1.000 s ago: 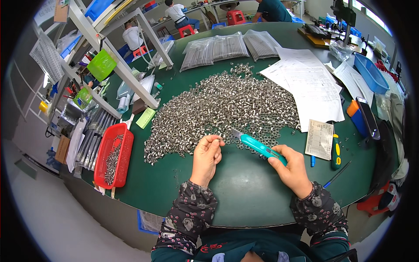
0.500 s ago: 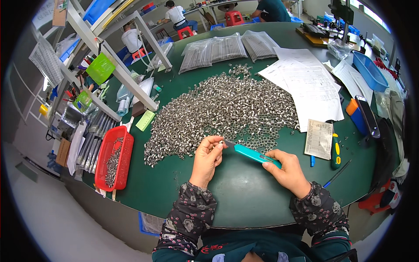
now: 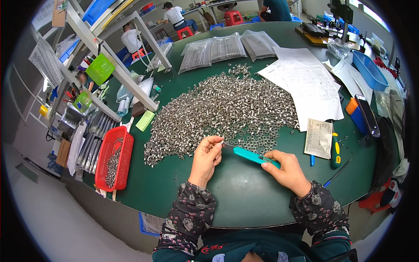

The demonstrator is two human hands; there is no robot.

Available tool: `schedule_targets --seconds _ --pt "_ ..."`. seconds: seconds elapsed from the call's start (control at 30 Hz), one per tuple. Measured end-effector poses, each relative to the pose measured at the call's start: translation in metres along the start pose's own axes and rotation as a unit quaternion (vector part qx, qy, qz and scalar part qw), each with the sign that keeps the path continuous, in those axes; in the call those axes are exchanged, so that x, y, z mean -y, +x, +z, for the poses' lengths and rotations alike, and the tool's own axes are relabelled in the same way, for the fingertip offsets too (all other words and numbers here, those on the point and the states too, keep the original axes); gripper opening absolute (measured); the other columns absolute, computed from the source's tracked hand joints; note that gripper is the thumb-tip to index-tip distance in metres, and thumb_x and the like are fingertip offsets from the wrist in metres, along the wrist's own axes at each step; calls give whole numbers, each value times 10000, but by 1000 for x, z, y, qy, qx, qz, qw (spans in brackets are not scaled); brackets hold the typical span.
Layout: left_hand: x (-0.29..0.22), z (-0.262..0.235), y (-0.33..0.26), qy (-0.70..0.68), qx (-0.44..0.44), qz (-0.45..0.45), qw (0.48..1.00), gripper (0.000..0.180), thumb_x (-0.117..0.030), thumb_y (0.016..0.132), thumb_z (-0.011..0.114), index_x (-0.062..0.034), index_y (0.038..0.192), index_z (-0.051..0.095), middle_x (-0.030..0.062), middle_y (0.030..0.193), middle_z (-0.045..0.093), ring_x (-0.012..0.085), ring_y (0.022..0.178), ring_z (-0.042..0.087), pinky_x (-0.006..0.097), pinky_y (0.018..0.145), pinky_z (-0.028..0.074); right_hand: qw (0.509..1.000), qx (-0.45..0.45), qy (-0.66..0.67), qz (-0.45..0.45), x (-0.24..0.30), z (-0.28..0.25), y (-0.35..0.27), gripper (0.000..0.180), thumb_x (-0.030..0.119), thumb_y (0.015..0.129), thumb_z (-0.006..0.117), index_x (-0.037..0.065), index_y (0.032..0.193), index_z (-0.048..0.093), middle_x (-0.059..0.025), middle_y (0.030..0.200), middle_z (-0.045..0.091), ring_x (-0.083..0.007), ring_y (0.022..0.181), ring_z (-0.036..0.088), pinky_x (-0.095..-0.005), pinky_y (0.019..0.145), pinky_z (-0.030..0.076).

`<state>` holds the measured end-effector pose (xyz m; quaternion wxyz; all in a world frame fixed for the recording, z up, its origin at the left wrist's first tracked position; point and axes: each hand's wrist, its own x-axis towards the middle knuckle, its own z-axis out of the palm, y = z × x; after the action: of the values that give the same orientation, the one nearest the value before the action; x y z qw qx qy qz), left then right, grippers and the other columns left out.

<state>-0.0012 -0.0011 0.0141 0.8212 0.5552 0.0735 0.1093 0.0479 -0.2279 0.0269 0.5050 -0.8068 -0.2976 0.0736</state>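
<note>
My right hand point(image 3: 286, 168) grips a teal-handled tool point(image 3: 249, 155) whose metal tip points left. My left hand point(image 3: 206, 158) pinches a small silver ring at that tip, thumb and fingers closed on it. Both hands hover over the green table point(image 3: 244, 196) just in front of a wide heap of small silver metal rings point(image 3: 222, 109). My patterned sleeves come in from the lower edge.
A red basket point(image 3: 114, 159) with metal parts sits at the left table edge. White paper sheets point(image 3: 305, 83), a printed slip point(image 3: 318, 137), a yellow-green screwdriver point(image 3: 335, 150), a blue bin point(image 3: 369, 70) and bagged parts point(image 3: 227, 48) lie around. A shelf frame point(image 3: 118, 65) stands left. People sit far back.
My right hand has swung the teal tool leftward until its tip meets the fingers of my left hand, which rose slightly from the heap's edge.
</note>
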Motion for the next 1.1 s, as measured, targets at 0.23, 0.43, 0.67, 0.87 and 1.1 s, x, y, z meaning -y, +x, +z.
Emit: schedule_targets --seconds 0.23,0.43,0.67,0.87,1.1 --pt "-2 -2 0 20 -1 -11 1000 120 -20 838 495 -21 958 493 53 847 559 23 506 372 141 393 289 1000 -17 9 -6 0 0 1 257 238 736 624 19 867 593 -154 713 594 -276 612 581 -334 545 438" --pt "-1 0 0 45 -8 5 999 142 -19 836 499 -15 978 511 67 884 568 13 509 382 135 400 293 1000 1 9 -10 -2 -1 1 253 236 734 627 20 862 596 -149 686 589 -265 583 574 -325 529 433" --pt "-1 3 0 52 -29 15 998 139 -25 833 510 -13 970 531 33 804 556 15 507 378 138 404 285 999 22 42 26 -4 -2 2 251 240 724 636 17 836 603 -142 654 586 -249 568 571 -317 516 425" --pt "0 -2 -1 91 -16 2 996 120 -38 832 520 -7 946 540 -5 731 508 13 501 364 144 401 272 986 -78 -107 -102 3 -1 0 251 234 722 639 32 865 599 -127 707 585 -279 595 567 -333 529 433" --pt "-1 2 0 31 -59 -30 997 129 -43 831 526 -12 955 541 14 752 528 11 502 360 142 404 268 995 -69 -46 -46 -5 -5 2 258 237 728 634 27 874 598 -142 735 589 -292 621 570 -344 542 438"
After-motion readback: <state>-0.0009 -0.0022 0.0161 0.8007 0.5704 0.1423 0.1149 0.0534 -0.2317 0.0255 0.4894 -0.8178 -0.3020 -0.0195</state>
